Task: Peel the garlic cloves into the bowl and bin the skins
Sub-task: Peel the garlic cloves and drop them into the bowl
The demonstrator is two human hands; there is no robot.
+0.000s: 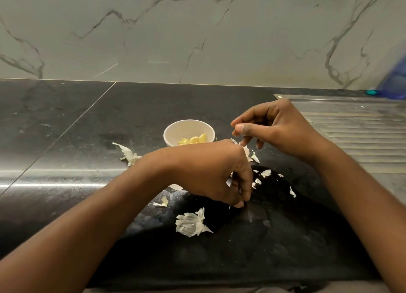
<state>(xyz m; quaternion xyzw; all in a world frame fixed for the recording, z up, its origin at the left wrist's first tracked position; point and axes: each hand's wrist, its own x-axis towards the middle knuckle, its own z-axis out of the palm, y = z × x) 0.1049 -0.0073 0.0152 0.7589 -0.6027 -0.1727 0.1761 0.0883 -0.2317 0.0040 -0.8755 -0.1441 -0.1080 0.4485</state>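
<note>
Both hands are over the dark counter (66, 128), just this side of the little white bowl (175, 128); peeled cloves (194, 139), yellow and shiny, sit at the bottom of it. The left hand (211, 172) is down low with its fingers curled under, gripping a pale skin scrap (229, 181) that pokes out between them; whether a clove is tucked inside, I cannot tell. The right hand (279, 130) hangs above and to the right of it, thumb tip pressed against forefinger in a tight pinch; what, if anything, is caught there is too small to make out. Skins lie all over; a big papery clump (191, 223) nearest us, another (128, 153) left of the bowl, small flakes (265, 173) between the hands. To the right runs a ribbed steel drainboard (351, 134), with a blurred blue object (395, 79) at its far corner; a marble wall (197, 29) stands behind.
</note>
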